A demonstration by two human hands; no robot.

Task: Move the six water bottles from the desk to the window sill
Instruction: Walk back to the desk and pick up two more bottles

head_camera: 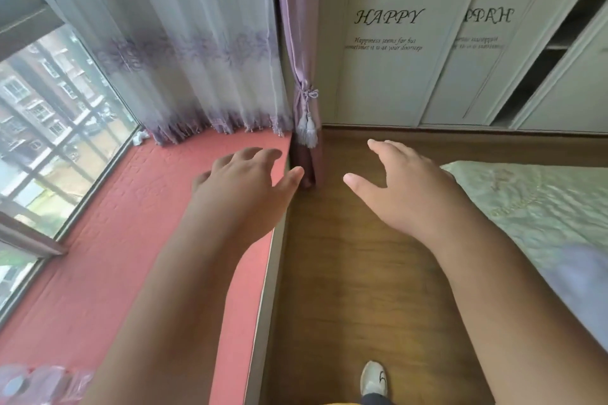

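The window sill (131, 223) runs along the left, covered with a red quilted mat. Blurred clear water bottles (39, 383) show on it at the bottom left corner; their number cannot be told. My left hand (246, 181) hovers over the sill's right edge, fingers spread and relaxed, holding nothing. Over the wooden floor, my right hand (404, 181) is stretched forward, also spread and holding nothing. The desk is out of view.
Sheer and purple curtains (204, 59) hang at the sill's far end, tied with a tassel (307, 131). A wardrobe (444, 43) with lettered doors stands ahead. A bed (543, 207) lies on the right. My shoe (373, 378) stands on the wooden floor (345, 273).
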